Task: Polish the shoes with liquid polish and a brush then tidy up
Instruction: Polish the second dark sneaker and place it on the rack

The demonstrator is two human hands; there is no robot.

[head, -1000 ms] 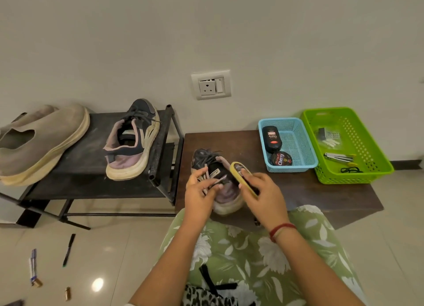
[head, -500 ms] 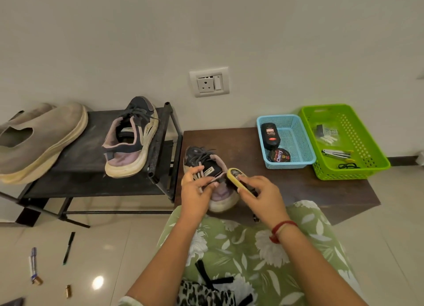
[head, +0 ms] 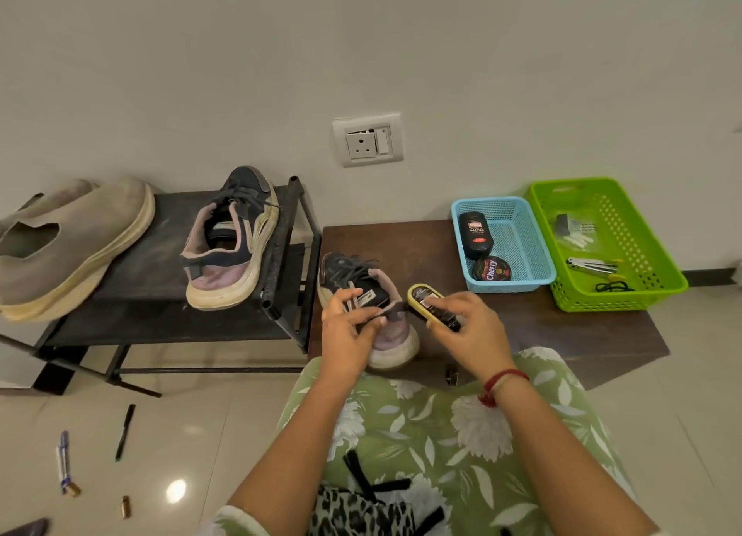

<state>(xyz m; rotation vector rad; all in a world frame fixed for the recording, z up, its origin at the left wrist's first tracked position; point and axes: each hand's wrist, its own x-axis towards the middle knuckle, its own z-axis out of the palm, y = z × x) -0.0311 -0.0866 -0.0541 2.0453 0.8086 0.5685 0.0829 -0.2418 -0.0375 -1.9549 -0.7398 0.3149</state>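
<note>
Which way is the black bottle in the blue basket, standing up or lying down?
Lying down. The black bottle lies flat in the blue basket, label facing up, beside the round tin.

Pale wall (head: 361,33) with a socket (head: 367,140), glossy tiled floor (head: 200,435), black metal rack (head: 140,262), dark wooden table (head: 562,326)

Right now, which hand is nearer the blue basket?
Right. The right hand, holding the brush, is in front-left of the blue basket; the left hand grips the shoe farther left.
</note>
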